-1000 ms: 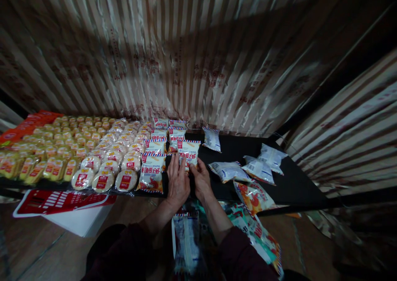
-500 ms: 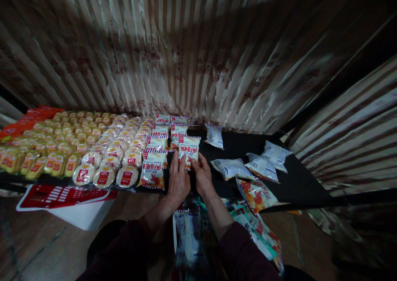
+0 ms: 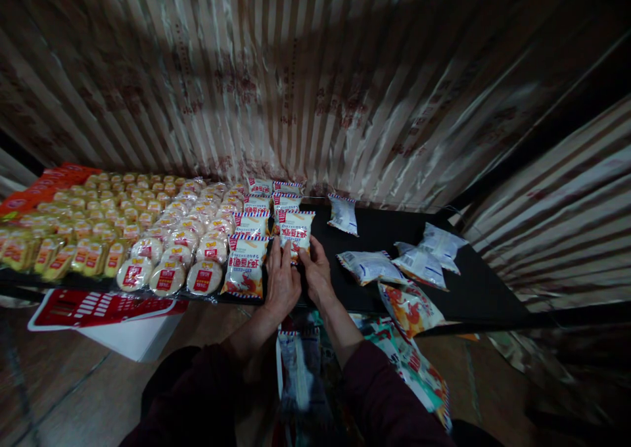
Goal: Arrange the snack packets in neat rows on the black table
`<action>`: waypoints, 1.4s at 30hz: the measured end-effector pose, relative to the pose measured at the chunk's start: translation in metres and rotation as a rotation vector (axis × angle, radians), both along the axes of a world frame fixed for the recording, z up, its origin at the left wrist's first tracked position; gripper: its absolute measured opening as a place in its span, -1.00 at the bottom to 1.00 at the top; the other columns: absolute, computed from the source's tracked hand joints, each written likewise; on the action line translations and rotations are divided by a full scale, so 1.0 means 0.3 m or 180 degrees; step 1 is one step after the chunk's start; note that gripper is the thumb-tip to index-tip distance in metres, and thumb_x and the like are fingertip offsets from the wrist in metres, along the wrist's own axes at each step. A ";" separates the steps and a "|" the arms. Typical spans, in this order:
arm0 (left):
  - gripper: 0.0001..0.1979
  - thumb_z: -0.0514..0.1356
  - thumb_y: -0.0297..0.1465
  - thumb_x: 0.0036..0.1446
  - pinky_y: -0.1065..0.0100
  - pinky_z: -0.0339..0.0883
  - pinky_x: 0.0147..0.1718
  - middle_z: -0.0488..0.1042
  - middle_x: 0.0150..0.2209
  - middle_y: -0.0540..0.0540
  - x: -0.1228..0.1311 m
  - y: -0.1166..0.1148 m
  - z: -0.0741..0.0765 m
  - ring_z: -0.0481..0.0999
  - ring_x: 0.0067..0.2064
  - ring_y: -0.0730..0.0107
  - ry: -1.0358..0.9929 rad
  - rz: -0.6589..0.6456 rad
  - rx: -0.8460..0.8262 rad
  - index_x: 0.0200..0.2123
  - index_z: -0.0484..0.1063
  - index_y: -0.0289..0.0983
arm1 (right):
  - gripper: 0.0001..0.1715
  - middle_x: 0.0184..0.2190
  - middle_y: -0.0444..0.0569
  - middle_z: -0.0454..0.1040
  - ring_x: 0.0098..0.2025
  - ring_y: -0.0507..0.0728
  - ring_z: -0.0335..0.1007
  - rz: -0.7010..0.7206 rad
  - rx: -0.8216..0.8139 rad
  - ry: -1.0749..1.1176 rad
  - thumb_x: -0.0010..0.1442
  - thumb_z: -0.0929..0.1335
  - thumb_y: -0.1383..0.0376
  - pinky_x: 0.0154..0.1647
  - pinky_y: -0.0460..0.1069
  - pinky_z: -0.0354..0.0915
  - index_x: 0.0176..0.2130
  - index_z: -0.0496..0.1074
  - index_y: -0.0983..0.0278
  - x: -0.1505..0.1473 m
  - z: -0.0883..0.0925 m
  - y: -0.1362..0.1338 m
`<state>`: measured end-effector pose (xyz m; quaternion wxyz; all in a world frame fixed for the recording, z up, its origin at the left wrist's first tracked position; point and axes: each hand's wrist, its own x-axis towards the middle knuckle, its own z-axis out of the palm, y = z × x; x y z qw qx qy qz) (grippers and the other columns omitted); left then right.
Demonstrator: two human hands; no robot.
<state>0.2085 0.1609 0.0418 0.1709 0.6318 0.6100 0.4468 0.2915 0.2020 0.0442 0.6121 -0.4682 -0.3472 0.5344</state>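
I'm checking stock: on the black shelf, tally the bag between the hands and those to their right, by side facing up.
Bag between left hand and right hand, front up: 1
Loose bag, front up: 1
Loose bags, back up: 4
Total: 6

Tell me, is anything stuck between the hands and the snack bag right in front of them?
No, nothing I can see: the left hand and right hand both touch the snack bag at its near end. Other bags lie beside and behind it.
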 end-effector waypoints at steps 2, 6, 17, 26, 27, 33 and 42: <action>-0.36 0.00 -0.56 0.06 -0.02 -0.09 0.26 -0.09 0.36 -0.24 -0.004 0.004 0.000 -0.12 0.36 0.10 -0.0021 -0.0003 0.0034 0.26 0.07 -0.31 | -0.37 -0.06 -0.05 0.50 -0.06 0.13 0.42 -0.0037 0.0041 -0.0096 -0.11 0.45 0.21 0.03 0.06 0.31 0.00 0.37 0.20 -0.007 -0.002 0.004; -0.36 0.00 -0.56 0.06 -0.01 -0.09 0.27 -0.08 0.35 -0.24 -0.008 0.014 -0.001 -0.12 0.36 0.11 -0.0042 0.0028 0.0062 0.26 0.07 -0.31 | -0.38 -0.06 -0.05 0.51 -0.05 0.14 0.42 -0.0024 0.0067 -0.0221 -0.08 0.43 0.22 0.02 0.06 0.32 0.02 0.37 0.20 -0.020 -0.004 0.011; -0.33 0.04 -0.58 0.00 -0.04 -0.03 0.23 -0.04 0.34 -0.22 -0.009 0.020 -0.006 0.00 0.33 0.04 0.0061 0.0205 -0.0083 0.24 0.11 -0.29 | -0.41 -0.07 -0.08 0.52 -0.09 0.15 0.43 0.0018 0.0047 -0.0567 -0.06 0.41 0.19 0.00 0.07 0.33 0.01 0.40 0.19 -0.030 -0.023 0.033; -0.34 0.04 -0.59 -0.01 -0.07 0.00 0.21 -0.02 0.34 -0.23 -0.008 0.021 -0.012 0.02 0.31 -0.01 0.0120 0.0262 -0.0149 0.23 0.15 -0.29 | -0.50 -0.10 -0.06 0.51 -0.06 0.19 0.37 -0.0229 0.0207 -0.1603 -0.03 0.41 0.21 0.09 0.12 0.18 -0.04 0.47 0.14 0.001 -0.052 0.047; -0.34 0.04 -0.59 -0.01 -0.06 0.00 0.21 -0.02 0.34 -0.24 -0.009 0.021 -0.013 0.03 0.31 -0.01 0.0128 0.0266 -0.0166 0.23 0.15 -0.30 | -0.51 -0.12 -0.05 0.51 -0.07 0.20 0.36 -0.0265 0.0193 -0.1698 -0.04 0.41 0.21 0.10 0.13 0.17 -0.05 0.47 0.15 0.003 -0.053 0.047; -0.34 0.04 -0.57 0.01 -0.07 0.02 0.20 -0.02 0.33 -0.29 -0.010 0.022 -0.018 0.05 0.29 -0.04 0.0246 0.0298 -0.0255 0.24 0.13 -0.35 | -0.44 -0.11 0.01 0.47 -0.06 0.23 0.33 -0.0248 0.0151 -0.1884 -0.06 0.42 0.17 0.09 0.14 0.14 -0.02 0.45 0.18 0.009 -0.047 0.050; -0.30 0.04 -0.58 0.00 -0.03 -0.15 0.28 -0.15 0.37 -0.24 -0.003 0.023 -0.023 -0.19 0.37 0.03 0.0210 0.0153 -0.0222 0.27 0.05 -0.35 | -0.22 0.16 0.04 0.32 0.20 0.24 0.16 -0.0294 0.0152 -0.1624 -0.03 0.40 -0.02 0.22 0.14 0.07 0.12 0.32 0.21 0.023 -0.041 0.114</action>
